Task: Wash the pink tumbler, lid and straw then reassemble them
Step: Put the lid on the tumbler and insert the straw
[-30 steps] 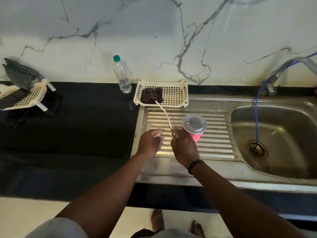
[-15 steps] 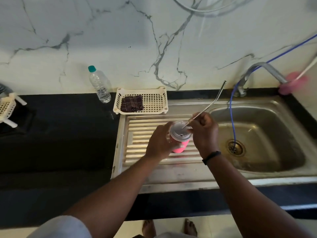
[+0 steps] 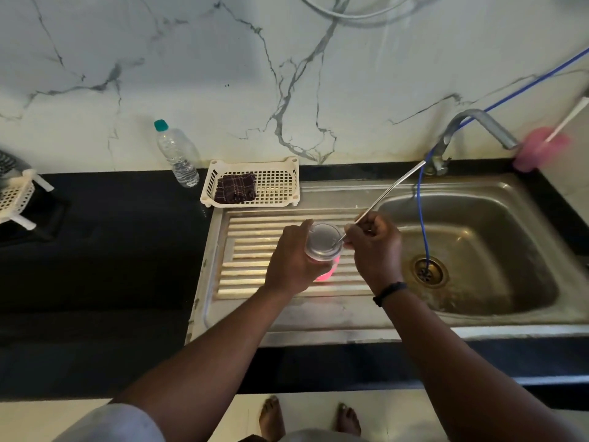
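I have my left hand [image 3: 291, 263] wrapped around the pink tumbler [image 3: 325, 272], fingers curled round its side, holding it upright above the ribbed draining board [image 3: 255, 250] of the steel sink [image 3: 471, 250]. The clear lid [image 3: 322, 241] sits on top of the tumbler. My right hand [image 3: 376, 250] pinches the metal straw [image 3: 387, 194] near its lower part, fingers curled tight on it; the straw slants up and to the right, its bent upper end reaching toward the tap [image 3: 459, 135], and its lower tip touches the lid near the right edge. I cannot tell whether the tip has entered the hole. A black band [image 3: 389, 292] circles my right wrist.

Behind the draining board, a white plastic basket [image 3: 280, 183] stands on the rim of the sink with a dark checked cloth [image 3: 235, 188] lying in its left half. Just left of the basket, a clear water bottle with a teal cap [image 3: 177, 154] stands on the black desk [image 3: 95, 266] against the marble wall [image 3: 223, 74]. A blue hose [image 3: 422, 218] hangs from the tap down into the drain [image 3: 428, 271]. At the far right, a blurred pink object with a white handle [image 3: 538, 151] lies by the wall. A white rack [image 3: 16, 196] shows at the left edge. My bare feet [image 3: 272, 416] are on the floor below.
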